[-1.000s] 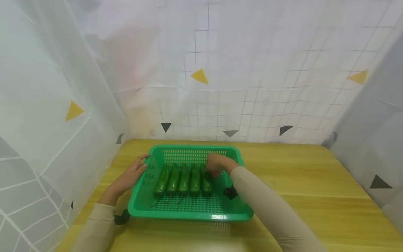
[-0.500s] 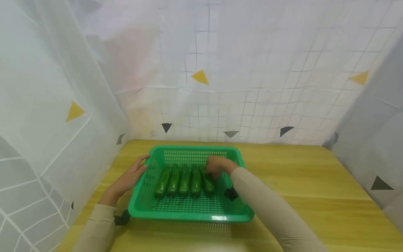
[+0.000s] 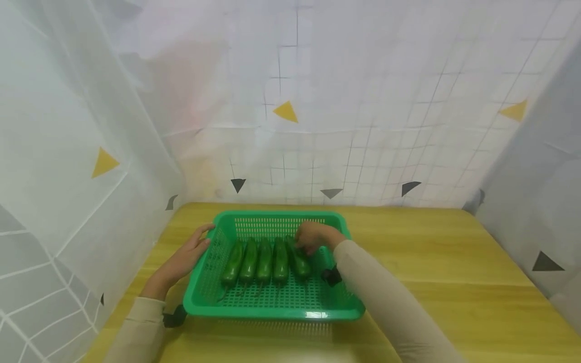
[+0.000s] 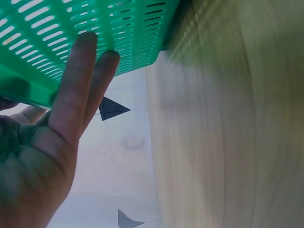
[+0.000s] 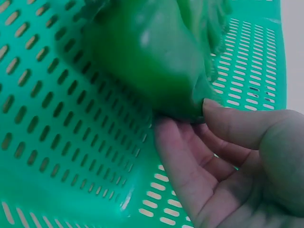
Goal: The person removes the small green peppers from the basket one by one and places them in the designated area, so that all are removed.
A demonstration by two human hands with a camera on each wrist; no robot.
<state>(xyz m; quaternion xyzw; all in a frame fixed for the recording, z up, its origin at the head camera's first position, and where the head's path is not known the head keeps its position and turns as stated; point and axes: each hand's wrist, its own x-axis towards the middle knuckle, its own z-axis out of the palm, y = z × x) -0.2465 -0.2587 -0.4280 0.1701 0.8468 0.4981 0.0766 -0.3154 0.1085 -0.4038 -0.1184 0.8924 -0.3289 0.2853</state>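
In the head view, several long green peppers lie side by side in a green plastic basket (image 3: pixel 281 313), their thin stems toward the near side. My right hand (image 3: pixel 314 237) reaches inside and pinches the far end of the rightmost green pepper (image 3: pixel 299 263), which slants, stem end to the right. In the right wrist view, thumb (image 5: pixel 232 124) and fingers meet at the tip of that pepper (image 5: pixel 156 61). My left hand (image 3: pixel 185 258) rests at the basket's left rim. The left wrist view has its straight fingers (image 4: pixel 76 90) along the basket's slotted outer wall.
The basket stands on a wooden table (image 3: pixel 431 262), which extends well to the right. White sheeting (image 3: pixel 363 101) with grid lines and triangle markers hangs behind and at both sides. A dark device (image 3: pixel 332 276) is strapped to the right wrist, partly inside the basket.
The near end of the rightmost pepper has swung right, away from its neighbour, with my right hand still at its far end. My left hand has stayed at the rim.
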